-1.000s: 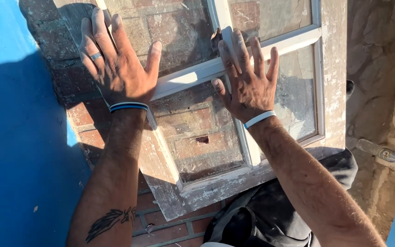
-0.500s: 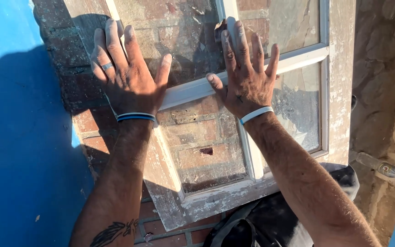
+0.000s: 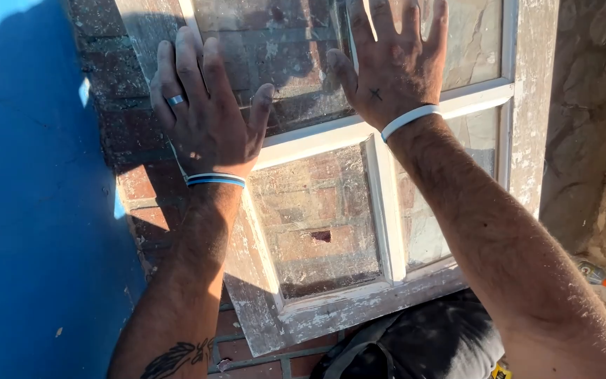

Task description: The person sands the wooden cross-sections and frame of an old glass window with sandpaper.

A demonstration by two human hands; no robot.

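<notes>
An old white wooden window frame (image 3: 359, 302) with dusty glass panes leans against a red brick wall. My left hand (image 3: 205, 116), with a ring and a blue and white wristband, lies flat with spread fingers on the frame's left stile and upper pane. My right hand (image 3: 391, 60), with a white wristband, presses flat on the upper pane by the vertical glazing bar. Neither hand holds anything. The lower left pane (image 3: 317, 217) has a small hole in it.
A blue painted surface (image 3: 29, 210) stands at the left. Red brick wall (image 3: 135, 189) shows behind the frame. A dark bag or cloth (image 3: 415, 344) lies below the frame. Rough stone wall (image 3: 590, 140) is on the right, with a small orange-capped object (image 3: 594, 274) on the ground.
The view has moved closer and lower against the window. Both hands have stayed flat on the frame and sit higher in the picture, the right fingertips now cut off at the top.
</notes>
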